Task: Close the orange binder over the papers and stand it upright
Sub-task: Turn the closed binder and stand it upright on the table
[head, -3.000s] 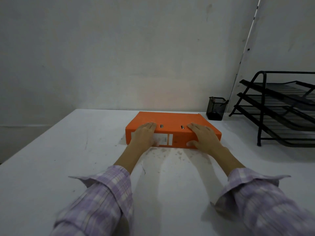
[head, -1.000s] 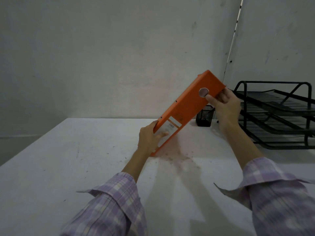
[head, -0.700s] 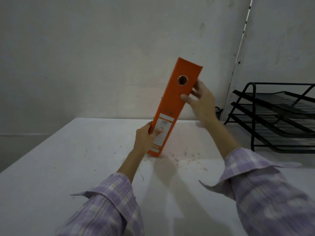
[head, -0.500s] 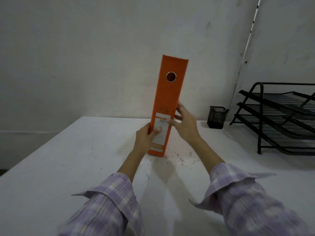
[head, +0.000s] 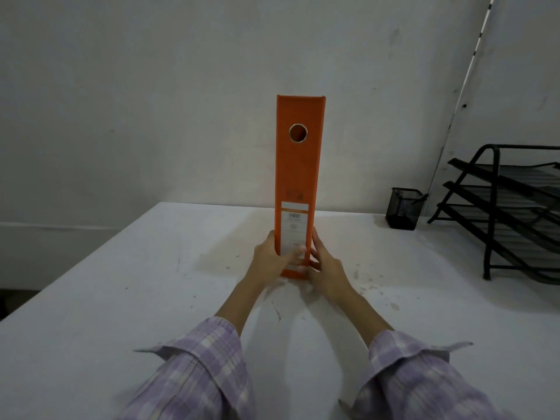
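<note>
Head view: the orange binder [head: 298,177] stands upright on its bottom edge near the middle of the white table [head: 121,298], spine facing the camera, closed as far as can be seen; the papers are hidden inside. The left hand [head: 271,260] clasps the spine's lower left edge, thumb across the label, and the right hand [head: 325,268] presses flat on the lower right side, so both are clamped on the base, one at each flank.

It looks like stiff board, tall and narrow, likely top-heavy if well filled, so a low two-sided hold suits steadying; the ringed finger hole [head: 298,134] high on the spine would serve for pulling it.

The white spine label [head: 294,234] carries a barcode and small print, too fine to read.

At two o'clock from the binder sits a black mesh pen cup [head: 404,209]; at three o'clock, a black tiered tray rack [head: 512,210], well apart.
</note>
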